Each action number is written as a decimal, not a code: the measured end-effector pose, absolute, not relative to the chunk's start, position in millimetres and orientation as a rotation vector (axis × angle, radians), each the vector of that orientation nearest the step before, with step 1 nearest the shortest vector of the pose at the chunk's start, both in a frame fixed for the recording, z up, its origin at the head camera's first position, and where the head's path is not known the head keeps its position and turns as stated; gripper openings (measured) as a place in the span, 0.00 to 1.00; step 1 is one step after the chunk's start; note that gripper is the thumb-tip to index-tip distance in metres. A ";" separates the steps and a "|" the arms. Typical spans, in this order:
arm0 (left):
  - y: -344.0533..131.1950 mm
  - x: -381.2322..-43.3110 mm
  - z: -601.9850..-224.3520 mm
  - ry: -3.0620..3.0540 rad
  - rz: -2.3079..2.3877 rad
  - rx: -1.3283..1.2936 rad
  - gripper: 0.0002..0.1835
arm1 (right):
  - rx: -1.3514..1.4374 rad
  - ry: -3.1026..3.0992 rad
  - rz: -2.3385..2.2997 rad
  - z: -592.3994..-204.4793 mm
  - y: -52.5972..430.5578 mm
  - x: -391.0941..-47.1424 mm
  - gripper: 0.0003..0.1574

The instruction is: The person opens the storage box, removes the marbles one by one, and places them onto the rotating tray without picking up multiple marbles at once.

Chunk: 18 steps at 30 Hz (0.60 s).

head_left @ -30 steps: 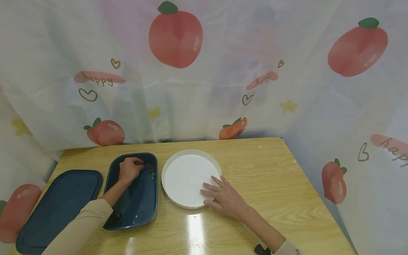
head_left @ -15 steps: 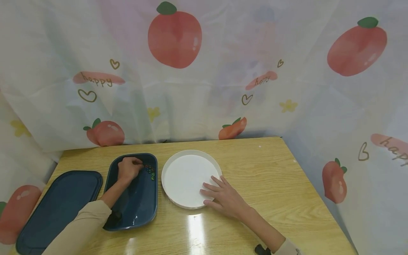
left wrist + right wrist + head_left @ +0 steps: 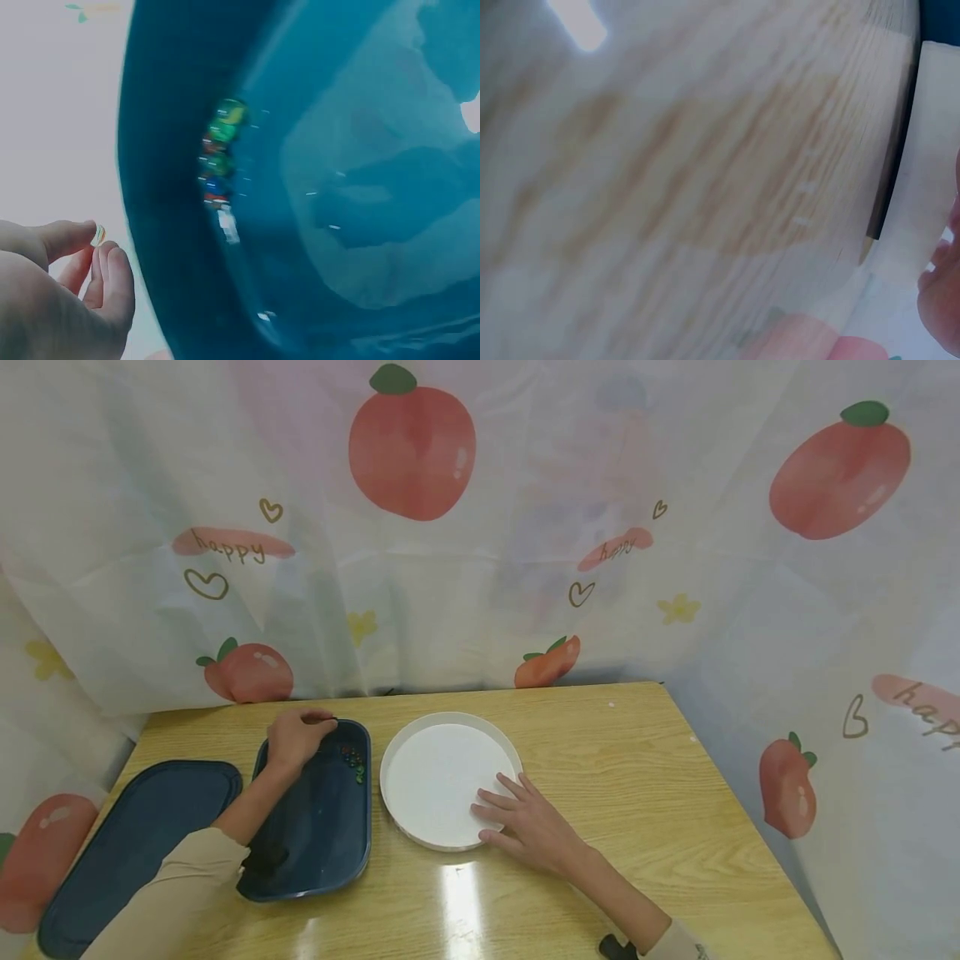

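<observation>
My left hand (image 3: pixel 294 739) is raised over the far left rim of the dark blue bin (image 3: pixel 322 835). In the left wrist view, its thumb and fingertips pinch a small clear glass marble (image 3: pixel 99 235) with a coloured swirl. Several more marbles (image 3: pixel 354 762), green, red and blue, lie in a cluster along the bin's right inner wall; they also show in the left wrist view. My right hand (image 3: pixel 528 827) rests with spread fingers on the right rim of the round white tray (image 3: pixel 435 777), which stands just right of the bin.
A dark blue lid (image 3: pixel 142 852) lies left of the bin on the wooden table (image 3: pixel 637 777). Behind the table hangs a fruit-printed curtain (image 3: pixel 480 585). A black strap piece (image 3: pixel 617 947) shows at my right wrist.
My left hand has lifted up and back from the marble cluster inside the bin to its far rim, carrying a marble. The right hand and tray have stayed put.
</observation>
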<state>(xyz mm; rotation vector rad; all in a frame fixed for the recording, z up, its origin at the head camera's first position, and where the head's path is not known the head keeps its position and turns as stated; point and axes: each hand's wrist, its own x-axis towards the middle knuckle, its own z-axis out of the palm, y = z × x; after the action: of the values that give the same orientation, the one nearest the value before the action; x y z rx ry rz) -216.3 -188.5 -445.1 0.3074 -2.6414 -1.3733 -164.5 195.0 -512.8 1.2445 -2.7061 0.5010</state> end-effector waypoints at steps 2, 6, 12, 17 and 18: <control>-186.3 -218.0 -440.0 -2.623 -1.389 0.285 0.15 | 1.242 -2.704 0.501 -513.4 195.2 -164.5 0.29; -178.1 -221.7 -431.9 -2.581 -1.430 0.267 0.16 | 1.240 -2.700 0.505 -513.7 195.2 -164.5 0.29; -157.8 -224.6 -424.9 -2.576 -1.488 0.254 0.14 | 1.239 -2.698 0.508 -513.7 194.9 -164.5 0.29; -141.4 -226.7 -424.9 -2.570 -1.541 0.219 0.13 | 1.247 -2.681 0.519 -513.7 194.5 -165.0 0.29; -138.0 -227.0 -425.4 -2.570 -1.551 0.212 0.13 | 1.249 -2.680 0.523 -513.5 194.4 -165.0 0.29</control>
<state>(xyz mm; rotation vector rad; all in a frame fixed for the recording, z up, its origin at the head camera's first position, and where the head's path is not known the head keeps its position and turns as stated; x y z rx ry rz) -227.0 -138.0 -425.4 0.2122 -2.5698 -1.5513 -165.0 194.4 -513.5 1.2494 -2.6801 0.5225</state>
